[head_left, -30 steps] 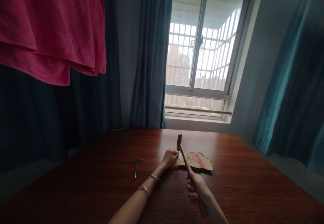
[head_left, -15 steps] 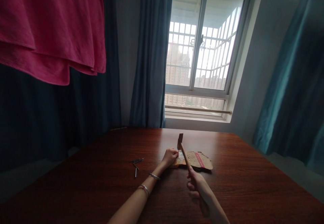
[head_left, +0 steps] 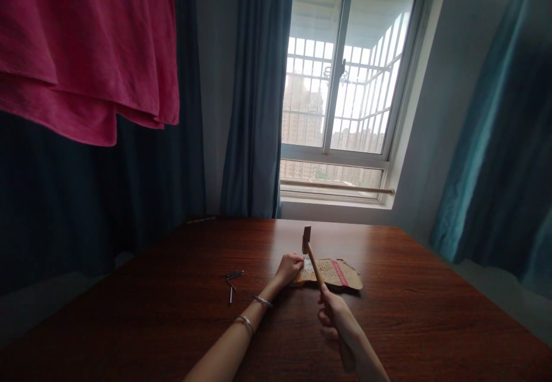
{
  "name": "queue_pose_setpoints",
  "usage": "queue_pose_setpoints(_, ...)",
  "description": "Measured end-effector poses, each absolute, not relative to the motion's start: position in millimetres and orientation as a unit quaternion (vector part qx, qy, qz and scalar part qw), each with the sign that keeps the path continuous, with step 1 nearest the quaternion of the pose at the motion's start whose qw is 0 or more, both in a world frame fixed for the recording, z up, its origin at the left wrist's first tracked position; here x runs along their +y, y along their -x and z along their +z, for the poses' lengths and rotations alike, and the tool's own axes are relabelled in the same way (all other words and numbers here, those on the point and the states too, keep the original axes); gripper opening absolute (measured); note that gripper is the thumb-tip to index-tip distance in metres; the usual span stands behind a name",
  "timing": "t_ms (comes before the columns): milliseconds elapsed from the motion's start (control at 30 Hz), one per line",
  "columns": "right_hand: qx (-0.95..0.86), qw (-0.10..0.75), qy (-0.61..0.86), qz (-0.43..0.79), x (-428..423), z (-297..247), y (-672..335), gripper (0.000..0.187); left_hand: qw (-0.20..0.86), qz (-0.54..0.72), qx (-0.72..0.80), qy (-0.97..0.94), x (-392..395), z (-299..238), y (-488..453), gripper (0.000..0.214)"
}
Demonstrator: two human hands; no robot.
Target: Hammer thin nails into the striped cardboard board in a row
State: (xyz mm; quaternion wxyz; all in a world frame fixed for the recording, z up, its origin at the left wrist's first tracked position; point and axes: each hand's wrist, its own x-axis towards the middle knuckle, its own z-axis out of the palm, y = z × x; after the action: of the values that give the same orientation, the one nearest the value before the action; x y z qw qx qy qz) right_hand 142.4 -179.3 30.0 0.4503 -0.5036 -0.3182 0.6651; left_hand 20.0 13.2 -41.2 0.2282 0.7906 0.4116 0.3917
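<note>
My right hand (head_left: 338,316) is wrapped round the wooden handle of a hammer (head_left: 315,267). The hammer's head is raised just above the fingertips of my left hand (head_left: 288,268). Those left fingers are pinched on a thin nail (head_left: 303,259), of which only a small tip shows. Beneath them lies a flat piece of cardboard (head_left: 351,278) with many dark dots and a pink stripe; its left part is partly covered by my left hand. A wooden edge shows under the cardboard. Several loose nails (head_left: 235,275) rest on the table left of my left forearm.
The brown wooden table (head_left: 172,319) reaches to the wall under a barred window (head_left: 336,83). A pink cloth (head_left: 90,54) hangs at upper left. Blue curtains (head_left: 259,94) hang on both sides of the window.
Almost nothing differs. The hammer's head sits very slightly higher and further left, while my left hand keeps its place on the nail.
</note>
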Motion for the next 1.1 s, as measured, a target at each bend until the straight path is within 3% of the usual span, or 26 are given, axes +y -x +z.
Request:
queue_pose_setpoints(700,-0.315,0.463,0.503,0.659,-181,28,-143,0.04,0.22,0.375,0.428,-0.792,13,-41,-20,0.021)
queue_pose_setpoints(1100,-0.352,0.501,0.524,0.592,-187,13,-181,0.03,0.214,0.376,0.416,-0.8,10,-38,-18,0.025)
